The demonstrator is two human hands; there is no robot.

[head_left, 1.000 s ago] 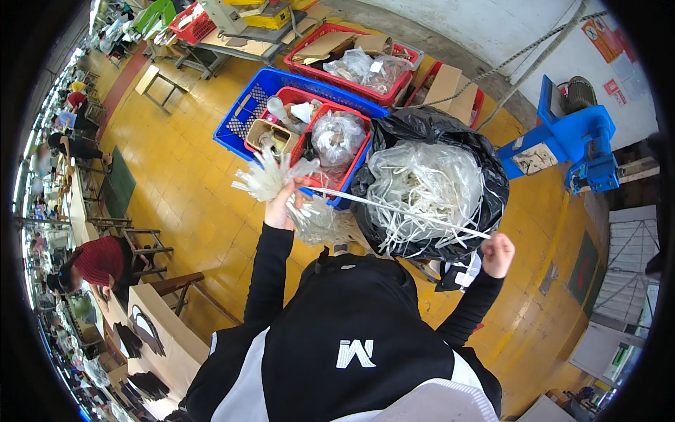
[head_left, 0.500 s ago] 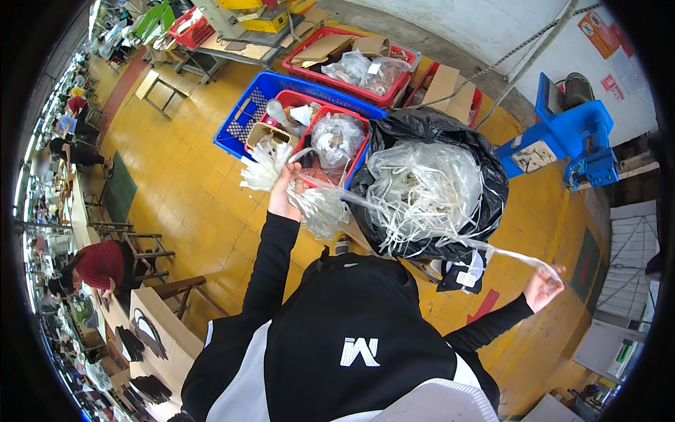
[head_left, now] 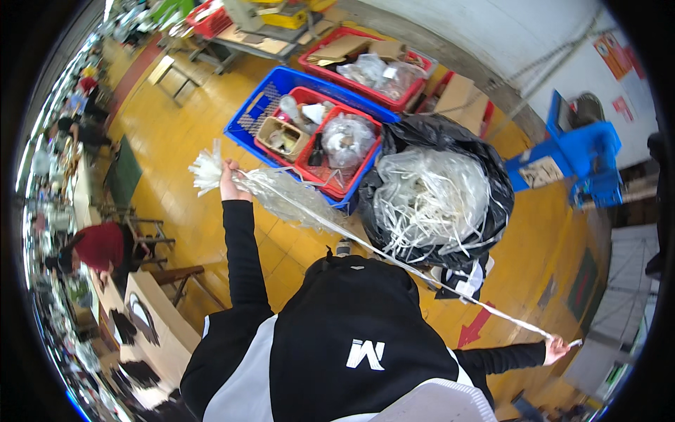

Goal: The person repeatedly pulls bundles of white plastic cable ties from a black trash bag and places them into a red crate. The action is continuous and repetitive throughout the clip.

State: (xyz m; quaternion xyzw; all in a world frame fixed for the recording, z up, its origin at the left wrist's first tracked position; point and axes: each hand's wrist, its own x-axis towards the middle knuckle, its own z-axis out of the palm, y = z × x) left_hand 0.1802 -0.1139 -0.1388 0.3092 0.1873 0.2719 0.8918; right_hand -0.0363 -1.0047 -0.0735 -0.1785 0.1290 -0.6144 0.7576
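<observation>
My left hand (head_left: 230, 181) is raised at the far left, closed round a bundle of clear plastic (head_left: 292, 197). The bundle's whitish gathered ends fan out beyond the fist, and the rest hangs toward the middle. My right hand (head_left: 555, 349) is stretched low to the right, pinching the end of a long white plastic strip (head_left: 457, 295). Pulled straight, the strip runs from the left hand across my front to the right hand. Behind it stands a black plastic bag (head_left: 496, 207), its clear liner (head_left: 394, 176) holding a tangle of white strips (head_left: 436, 204).
Left of the bag, a blue crate (head_left: 242, 116) holds red bins (head_left: 344, 190) with plastic and scraps. A red crate (head_left: 309, 63) with cardboard is behind. A blue machine (head_left: 580, 151) stands right. At left, a person in red (head_left: 102, 246) works near a table (head_left: 165, 316).
My left hand has moved left with the plastic bundle. My right hand has gone lower and slightly right, and the strip between them is now straight instead of sagging.
</observation>
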